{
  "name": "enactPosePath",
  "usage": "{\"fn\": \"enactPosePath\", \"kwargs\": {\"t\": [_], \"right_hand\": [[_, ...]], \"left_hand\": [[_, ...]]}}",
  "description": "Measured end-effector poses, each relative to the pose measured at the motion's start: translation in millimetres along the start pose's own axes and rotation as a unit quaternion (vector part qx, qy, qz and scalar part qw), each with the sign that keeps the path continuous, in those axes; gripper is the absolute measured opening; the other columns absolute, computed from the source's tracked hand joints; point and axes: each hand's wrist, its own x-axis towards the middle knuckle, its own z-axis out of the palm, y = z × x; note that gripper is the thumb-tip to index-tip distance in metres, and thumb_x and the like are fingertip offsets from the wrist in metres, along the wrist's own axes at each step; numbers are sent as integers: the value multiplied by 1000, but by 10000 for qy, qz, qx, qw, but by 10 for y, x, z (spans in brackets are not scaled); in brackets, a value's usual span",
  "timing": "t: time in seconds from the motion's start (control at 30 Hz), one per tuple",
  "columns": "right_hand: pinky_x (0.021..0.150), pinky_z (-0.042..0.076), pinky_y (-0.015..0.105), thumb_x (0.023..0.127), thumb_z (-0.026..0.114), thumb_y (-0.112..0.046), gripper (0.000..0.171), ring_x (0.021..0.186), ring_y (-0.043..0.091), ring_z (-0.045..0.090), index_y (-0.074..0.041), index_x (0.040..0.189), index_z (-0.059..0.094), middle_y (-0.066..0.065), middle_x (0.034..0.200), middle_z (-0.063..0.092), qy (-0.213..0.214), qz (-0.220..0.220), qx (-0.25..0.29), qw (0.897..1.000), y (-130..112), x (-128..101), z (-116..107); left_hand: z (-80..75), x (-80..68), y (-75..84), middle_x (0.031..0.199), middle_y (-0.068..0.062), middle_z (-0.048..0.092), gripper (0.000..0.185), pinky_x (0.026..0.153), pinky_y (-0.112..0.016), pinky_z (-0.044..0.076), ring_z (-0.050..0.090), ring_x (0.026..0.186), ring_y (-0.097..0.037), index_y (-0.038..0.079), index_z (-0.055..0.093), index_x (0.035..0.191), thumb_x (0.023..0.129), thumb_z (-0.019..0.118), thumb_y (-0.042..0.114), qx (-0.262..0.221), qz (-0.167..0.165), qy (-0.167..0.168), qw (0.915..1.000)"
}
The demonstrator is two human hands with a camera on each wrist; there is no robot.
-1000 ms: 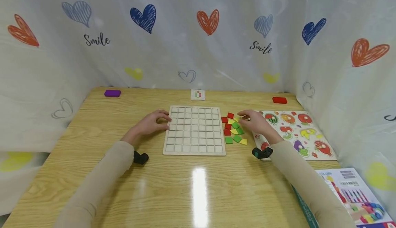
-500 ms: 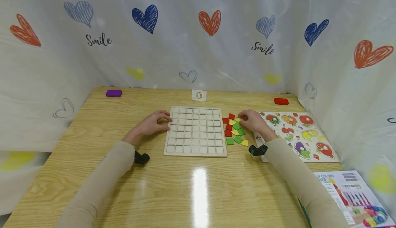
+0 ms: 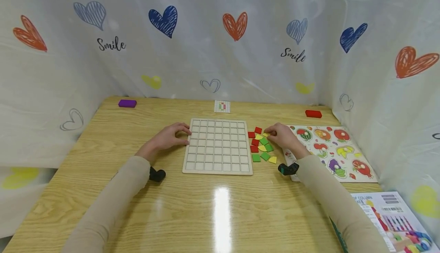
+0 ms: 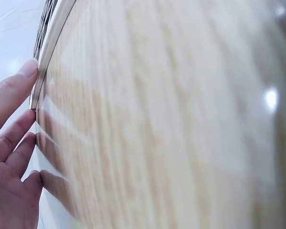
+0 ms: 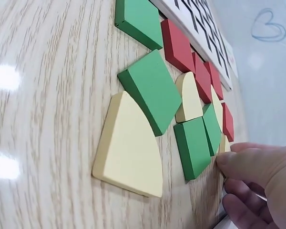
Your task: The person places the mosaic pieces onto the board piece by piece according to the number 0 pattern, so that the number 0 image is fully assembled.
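The square wooden grid board [image 3: 220, 170] lies flat mid-table, and my left hand [image 3: 168, 136] rests at its left edge. In the left wrist view the thumb touches the board's side, the other fingers extended below it. Right of the board is a loose group of flat tiles: red squares [image 3: 258, 130], green squares [image 3: 256, 158] and yellow quarter-circles [image 3: 273, 160]. My right hand [image 3: 282, 135] pinches a yellow quarter-circle tile [image 5: 224, 142] at the group's far right side; the thumb and fingers cover most of it.
A small card with a coloured grid pattern [image 3: 222, 106] lies behind the board. A purple block [image 3: 127, 103] is at back left, a red block [image 3: 313, 113] at back right. A fruit puzzle board [image 3: 357, 152] lies under the right forearm's side, with a printed box [image 3: 388, 207] nearer.
My right hand has lowered slightly toward the far-right yellow tile, and its fingers have closed on that tile. The left hand stays at the board's edge. The head view has shifted a little.
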Motion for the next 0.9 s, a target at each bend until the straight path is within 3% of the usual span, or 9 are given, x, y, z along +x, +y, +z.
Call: {"fn": "enactPosePath", "kwargs": {"t": [0.4,0.67,0.9], "right_hand": [[86,51,51,96,56,-1,28,100,38,60,7,121,65,25,113,60,224,-347,18,9991,-126,116,-29],[87,53,43,97,61,-6,28,103,32,59,1,123,65,20,119,56,141,-992,323,9944,-538,423,213],[86,52,39,95,64,-7,27,104,28,58,-2,122,67,16,120,57,-25,-1833,-58,9830,-978,689,452]], "left_hand": [[-2,2,-15,146,-15,42,34,116,-54,21,27,142,-36,5,65,120,89,74,19,62,20,-9,10000],[-12,-1,3,147,-15,42,34,116,-54,21,28,142,-36,7,65,120,90,73,20,146,-8,-52,9999],[-7,3,2,147,-15,42,34,116,-54,22,29,141,-36,6,65,120,90,73,20,131,-20,-65,9999]]}}
